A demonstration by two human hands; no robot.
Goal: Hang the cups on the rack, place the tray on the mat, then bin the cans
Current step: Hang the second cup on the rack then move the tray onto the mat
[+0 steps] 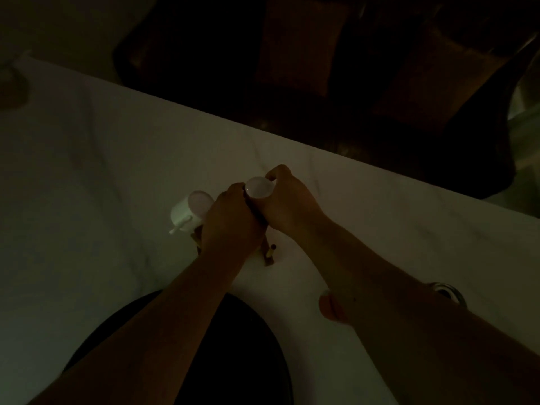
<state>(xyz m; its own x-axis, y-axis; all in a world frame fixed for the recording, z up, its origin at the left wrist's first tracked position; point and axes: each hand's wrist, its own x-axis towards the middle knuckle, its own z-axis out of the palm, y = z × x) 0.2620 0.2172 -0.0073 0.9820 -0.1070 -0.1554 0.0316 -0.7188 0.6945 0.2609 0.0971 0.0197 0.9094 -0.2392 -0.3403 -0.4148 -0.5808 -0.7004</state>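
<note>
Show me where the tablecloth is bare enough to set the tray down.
The widest bare stretch of tablecloth lies left of the hung cup, out to the far edge. Another runs right of the right hand toward the table's far edge. It is crowded at the centre, where both hands work a second cup onto the rack.

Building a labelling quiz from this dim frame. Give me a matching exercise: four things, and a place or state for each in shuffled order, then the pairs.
Things:
1. left cup
2. right cup
3. rack
4. dark round item

Places or states:
A. wooden, mostly hidden under both hands
B. gripped by the right hand
C. at the near table edge, between the forearms
D. tilted on the rack, left of the left hand

Pairs: 1-D, 2-B, 3-A, 4-C
</note>
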